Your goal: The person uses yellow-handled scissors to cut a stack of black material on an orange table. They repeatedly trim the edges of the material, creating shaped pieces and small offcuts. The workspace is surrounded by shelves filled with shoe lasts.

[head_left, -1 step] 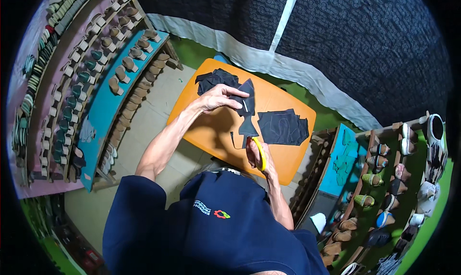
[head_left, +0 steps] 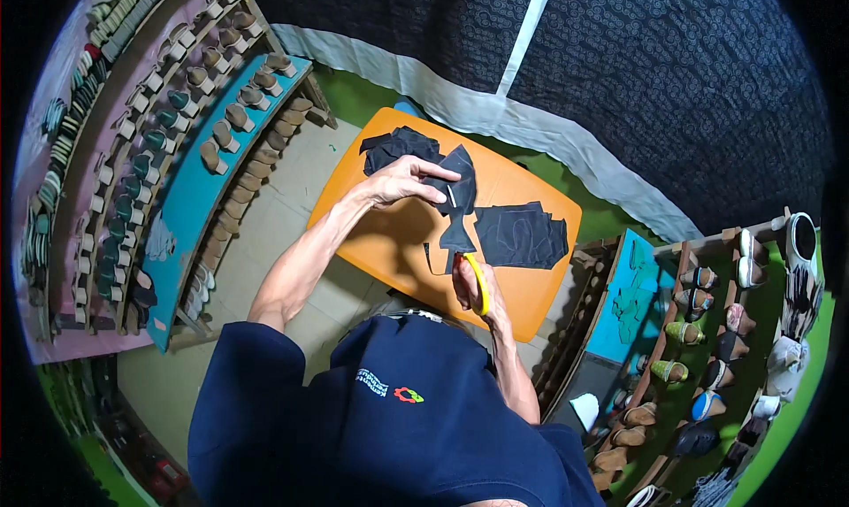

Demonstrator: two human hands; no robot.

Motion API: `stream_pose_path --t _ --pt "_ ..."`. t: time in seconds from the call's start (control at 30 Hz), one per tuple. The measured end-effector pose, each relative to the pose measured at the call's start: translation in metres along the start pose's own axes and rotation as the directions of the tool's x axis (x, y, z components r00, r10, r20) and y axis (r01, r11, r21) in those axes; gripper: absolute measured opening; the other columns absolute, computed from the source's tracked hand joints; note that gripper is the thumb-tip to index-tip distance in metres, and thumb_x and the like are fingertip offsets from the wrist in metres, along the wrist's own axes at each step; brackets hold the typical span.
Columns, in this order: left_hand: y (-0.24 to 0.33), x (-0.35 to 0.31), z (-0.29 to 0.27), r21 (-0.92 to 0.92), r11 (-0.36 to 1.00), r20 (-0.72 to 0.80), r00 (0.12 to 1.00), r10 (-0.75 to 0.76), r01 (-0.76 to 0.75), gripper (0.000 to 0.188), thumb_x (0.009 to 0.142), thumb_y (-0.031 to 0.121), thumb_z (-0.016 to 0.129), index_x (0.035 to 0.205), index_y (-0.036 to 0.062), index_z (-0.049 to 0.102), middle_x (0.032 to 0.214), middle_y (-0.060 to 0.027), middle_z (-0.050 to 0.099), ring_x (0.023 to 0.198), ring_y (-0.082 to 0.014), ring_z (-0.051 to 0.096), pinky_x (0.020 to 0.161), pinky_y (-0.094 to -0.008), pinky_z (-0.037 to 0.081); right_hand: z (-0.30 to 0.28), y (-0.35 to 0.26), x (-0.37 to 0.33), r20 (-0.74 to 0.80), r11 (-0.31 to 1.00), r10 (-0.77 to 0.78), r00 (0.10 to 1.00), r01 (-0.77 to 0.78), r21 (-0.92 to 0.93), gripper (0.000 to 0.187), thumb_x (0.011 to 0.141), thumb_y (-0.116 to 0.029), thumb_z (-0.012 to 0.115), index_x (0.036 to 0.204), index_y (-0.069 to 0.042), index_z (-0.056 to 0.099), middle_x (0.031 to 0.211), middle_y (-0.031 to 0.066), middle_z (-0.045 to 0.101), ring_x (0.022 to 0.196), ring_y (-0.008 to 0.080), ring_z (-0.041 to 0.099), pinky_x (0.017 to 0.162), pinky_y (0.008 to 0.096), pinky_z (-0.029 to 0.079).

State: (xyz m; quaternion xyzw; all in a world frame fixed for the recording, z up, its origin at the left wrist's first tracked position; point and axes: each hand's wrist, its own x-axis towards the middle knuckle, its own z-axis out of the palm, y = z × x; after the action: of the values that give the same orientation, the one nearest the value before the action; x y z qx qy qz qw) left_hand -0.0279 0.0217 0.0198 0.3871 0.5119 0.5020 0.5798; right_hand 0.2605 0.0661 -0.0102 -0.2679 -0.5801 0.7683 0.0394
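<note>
Over an orange table (head_left: pixel 510 305), my left hand (head_left: pixel 402 183) pinches a dark piece of fabric (head_left: pixel 458 169) between thumb and fingers. Its upper part is broad and pointed; a narrow neck leads down to a flared lower end. Yellow-handled scissors (head_left: pixel 483 288) are in my right hand (head_left: pixel 469 283), closed around the handle, just below that flared end. The blades are mostly hidden, so whether they touch the cloth I cannot tell. A thin dark offcut (head_left: pixel 428 257) lies left of the scissors.
A crumpled dark cloth heap (head_left: pixel 402 146) lies at the table's far left, and flat stacked dark pieces (head_left: pixel 522 235) at its right. Shoe racks stand on both sides, with a blue board (head_left: pixel 217 166) at left. A dark patterned curtain (head_left: pixel 637 91) hangs behind.
The upper part of the held fabric has swung slightly right and shows a little broader. Both hands and the scissors stay almost in place.
</note>
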Motion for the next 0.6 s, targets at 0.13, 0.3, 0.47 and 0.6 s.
stream_pose_path --t 0.13,0.3,0.47,0.6 --pt "0.002 -0.001 0.003 0.061 0.998 0.024 1.000 -0.009 0.007 0.051 0.080 0.003 0.075 0.130 0.0041 0.065 0.108 -0.0067 0.072 0.091 -0.0094 0.066 0.087 -0.0241 0.052 0.003 -0.001 0.004 0.003 0.998 -0.037 0.999 0.037 -0.052 0.050 0.101 -0.054 0.051 0.081 -0.007 0.052 0.058 -0.0015 0.043 0.044 0.0099 0.041 0.042 0.0279 0.039" --pt "0.003 -0.002 0.007 0.047 0.997 -0.018 0.998 0.058 -0.057 0.053 0.079 0.006 0.078 0.130 0.0061 0.066 0.116 -0.0062 0.069 0.102 -0.0095 0.061 0.094 -0.0261 0.047 0.001 0.001 0.005 -0.022 0.998 -0.040 0.999 0.039 -0.051 0.051 0.101 -0.054 0.051 0.079 -0.008 0.051 0.055 -0.0017 0.041 0.044 0.0103 0.041 0.042 0.0279 0.038" --pt "-0.006 -0.001 0.002 0.012 0.997 -0.031 0.997 0.075 -0.074 0.052 0.079 0.009 0.079 0.129 0.0047 0.066 0.115 -0.0040 0.069 0.103 -0.0098 0.060 0.093 -0.0259 0.046 0.003 -0.002 0.003 -0.038 1.000 -0.026 0.999 0.026 0.000 0.051 0.100 -0.054 0.052 0.074 -0.011 0.047 0.054 -0.0029 0.039 0.042 0.0094 0.038 0.040 0.0277 0.036" --pt "-0.010 0.000 0.004 0.032 0.996 -0.078 0.993 0.088 -0.085 0.051 0.079 0.008 0.080 0.128 0.0043 0.067 0.111 -0.0024 0.070 0.094 -0.0086 0.062 0.085 -0.0216 0.048 0.001 0.000 0.004 -0.051 0.999 -0.039 0.998 0.040 0.010 0.050 0.100 -0.053 0.053 0.073 -0.012 0.047 0.054 -0.0031 0.040 0.041 0.0093 0.037 0.039 0.0275 0.034"
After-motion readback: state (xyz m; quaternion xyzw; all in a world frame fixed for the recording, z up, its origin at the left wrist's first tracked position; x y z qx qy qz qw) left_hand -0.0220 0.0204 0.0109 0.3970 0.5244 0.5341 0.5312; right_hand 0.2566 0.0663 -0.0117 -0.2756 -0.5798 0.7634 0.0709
